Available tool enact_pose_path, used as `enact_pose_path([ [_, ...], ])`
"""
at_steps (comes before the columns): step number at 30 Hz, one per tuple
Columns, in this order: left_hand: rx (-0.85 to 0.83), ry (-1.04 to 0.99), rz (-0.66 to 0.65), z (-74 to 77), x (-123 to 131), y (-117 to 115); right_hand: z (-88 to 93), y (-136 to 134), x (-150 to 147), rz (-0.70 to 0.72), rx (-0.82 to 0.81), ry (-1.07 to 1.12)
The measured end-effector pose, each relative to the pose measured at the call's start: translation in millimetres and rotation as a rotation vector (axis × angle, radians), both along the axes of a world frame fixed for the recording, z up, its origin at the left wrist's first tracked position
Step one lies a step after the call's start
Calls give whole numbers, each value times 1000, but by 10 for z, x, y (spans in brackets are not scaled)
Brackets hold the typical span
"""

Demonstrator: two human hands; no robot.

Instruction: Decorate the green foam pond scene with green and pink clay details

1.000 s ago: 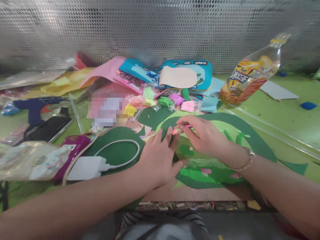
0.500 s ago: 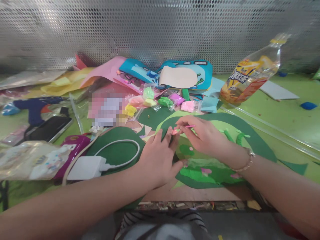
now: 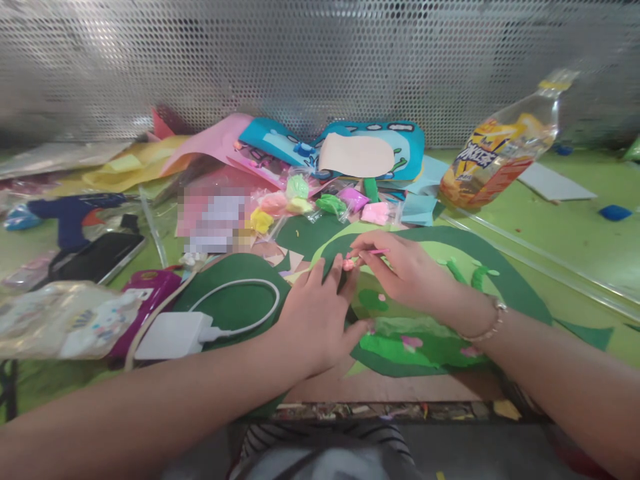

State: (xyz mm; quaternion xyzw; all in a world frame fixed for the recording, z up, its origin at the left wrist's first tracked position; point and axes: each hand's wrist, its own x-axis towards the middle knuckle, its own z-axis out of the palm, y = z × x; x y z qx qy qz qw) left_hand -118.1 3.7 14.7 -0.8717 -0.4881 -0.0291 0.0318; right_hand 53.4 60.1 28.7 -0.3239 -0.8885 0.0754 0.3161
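Note:
Between my hands lies a layered green paper cutout point(image 3: 520, 287), decorated with green and pink clay pieces. My right hand point(image 3: 400, 267) pinches a thin pink stick-like tool point(image 3: 379, 252), its tip by a small pink clay piece point(image 3: 348, 265) on the cutout. Flat on the cutout's left edge rests my left hand point(image 3: 320, 317), fingers spread, with its fingertips beside that pink piece. A strip of bright green clay point(image 3: 395, 350) with pink bits runs along the cutout's near side.
Small bags of coloured clay point(image 3: 330, 203) lie behind the cutout. A tilted drink bottle point(image 3: 493, 157) stands back right. On the left are a glue gun point(image 3: 73, 217), a phone point(image 3: 103, 257) and a white charger point(image 3: 173, 335) with its cable. A perforated metal panel point(image 3: 320, 60) closes the back.
Both hands hold nearly the same place. The pink tool's tip and my right fingers have shifted very slightly left at the pink clay piece.

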Motion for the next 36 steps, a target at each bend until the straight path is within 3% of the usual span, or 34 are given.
enact_pose_path([
  [15,15,1,5,-24,-3,-8,86,-17,69,-39,-116,12],
  [31,5,3,3,-10,-3,-13,146,-29,60,35,37,37],
  [36,4,-8,2,-11,-13,-18,188,-19,70,-29,-33,62],
])
